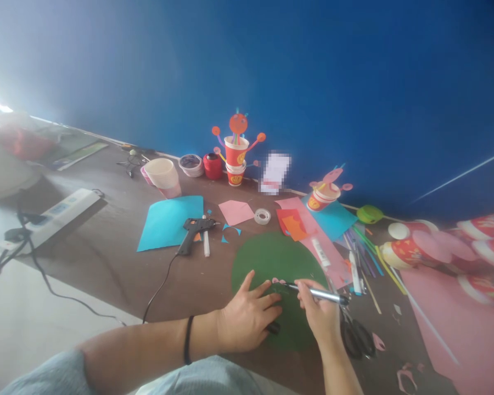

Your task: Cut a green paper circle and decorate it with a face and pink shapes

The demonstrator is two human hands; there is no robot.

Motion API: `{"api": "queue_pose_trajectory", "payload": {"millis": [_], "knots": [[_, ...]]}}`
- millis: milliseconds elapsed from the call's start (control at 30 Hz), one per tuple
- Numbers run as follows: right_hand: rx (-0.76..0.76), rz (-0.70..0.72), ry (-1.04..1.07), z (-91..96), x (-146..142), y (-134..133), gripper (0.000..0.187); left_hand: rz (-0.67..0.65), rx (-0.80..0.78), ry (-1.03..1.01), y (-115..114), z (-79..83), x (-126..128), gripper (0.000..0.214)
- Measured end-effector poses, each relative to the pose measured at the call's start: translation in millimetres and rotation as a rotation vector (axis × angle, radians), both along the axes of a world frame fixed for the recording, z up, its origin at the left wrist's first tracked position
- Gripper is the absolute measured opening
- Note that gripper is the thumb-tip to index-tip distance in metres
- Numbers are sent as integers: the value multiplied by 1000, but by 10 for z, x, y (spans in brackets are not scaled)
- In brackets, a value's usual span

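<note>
My left hand (pixel 249 315) lies flat on a round green paper sheet (pixel 278 260), fingers stretched out and pressing it down. A small black thing shows under its little finger. My right hand (pixel 319 312) grips a silver pen with a black tip (pixel 319 293), its point on the green paper next to a small pink paper piece (pixel 278 281). Black scissors (pixel 356 334) lie just right of my right hand.
A black glue gun (pixel 194 230) with a cord lies by a blue sheet (pixel 170 219). Paper cups, cup figures (pixel 235 153), tape (pixel 262 215), pink sheets, straws and markers (pixel 364 258) crowd the table's far and right side. A power strip (pixel 55 211) sits at left.
</note>
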State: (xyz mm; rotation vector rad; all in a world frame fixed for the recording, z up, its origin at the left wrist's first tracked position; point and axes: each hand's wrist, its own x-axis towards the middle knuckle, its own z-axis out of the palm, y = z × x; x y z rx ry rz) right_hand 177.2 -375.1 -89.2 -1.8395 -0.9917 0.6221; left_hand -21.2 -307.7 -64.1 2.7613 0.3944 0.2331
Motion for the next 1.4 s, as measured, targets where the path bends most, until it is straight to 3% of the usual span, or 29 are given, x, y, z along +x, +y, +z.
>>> {"api": "queue_pose_trajectory", "payload": {"millis": [133, 433, 1400], "knots": [[25, -90, 42, 22, -6, -23, 37, 1, -4, 5, 3, 5, 1, 38], [-2, 10, -59, -8, 0, -21, 36, 0, -39, -11, 4, 1, -1, 37], [-15, 22, -68, 9, -7, -1, 36, 3, -20, 0, 1, 26, 3, 35]]}}
